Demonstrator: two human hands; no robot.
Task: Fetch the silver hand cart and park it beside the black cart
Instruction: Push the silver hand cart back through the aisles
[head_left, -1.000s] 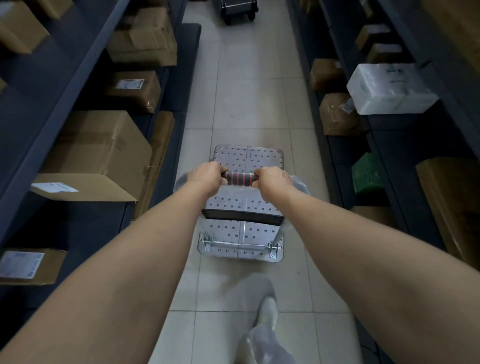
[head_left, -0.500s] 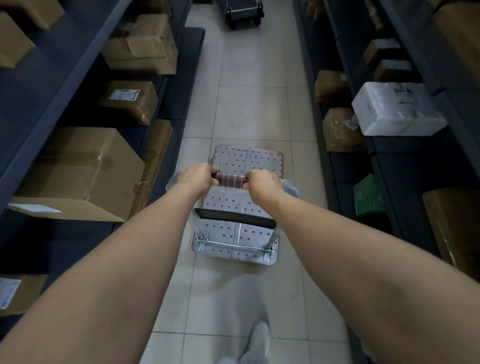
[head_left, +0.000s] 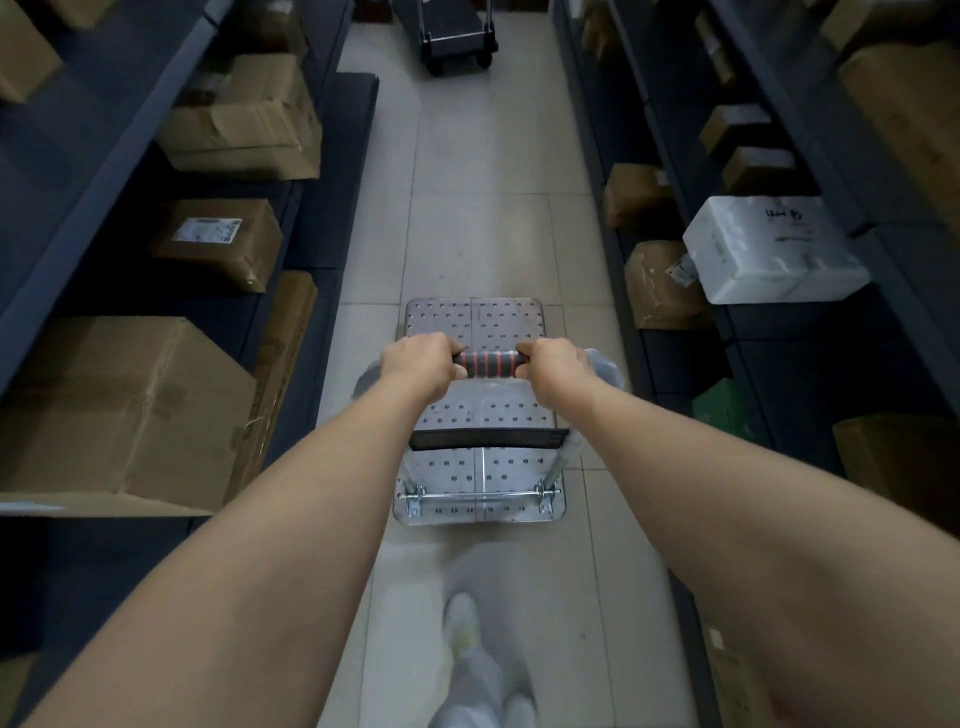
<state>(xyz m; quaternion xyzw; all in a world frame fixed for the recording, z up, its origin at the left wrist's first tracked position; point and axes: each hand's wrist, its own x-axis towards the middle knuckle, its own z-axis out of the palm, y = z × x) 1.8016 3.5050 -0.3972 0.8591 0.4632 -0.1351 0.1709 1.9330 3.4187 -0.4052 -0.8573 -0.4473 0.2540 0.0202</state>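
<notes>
Now my left hand (head_left: 415, 364) and right hand (head_left: 558, 369) both curl round the handle (head_left: 491, 365) of the silver cart (head_left: 475, 322), one at each end of its red-and-black grip, fingers wrapped tight; the silver cart stands on the tiled floor (head_left: 478, 208) at the centre of the frame, its dotted metal deck pointing up the aisle; the black cart (head_left: 457, 36) sits at the top edge of the frame, well apart from mine; brown boxes (head_left: 119, 410) fill the dark shelves on the left; a white foam box (head_left: 774, 249) and a green box (head_left: 722, 410) lie on the shelves at the right; my pale shoe (head_left: 462, 618) shows at the bottom, blurred.
</notes>
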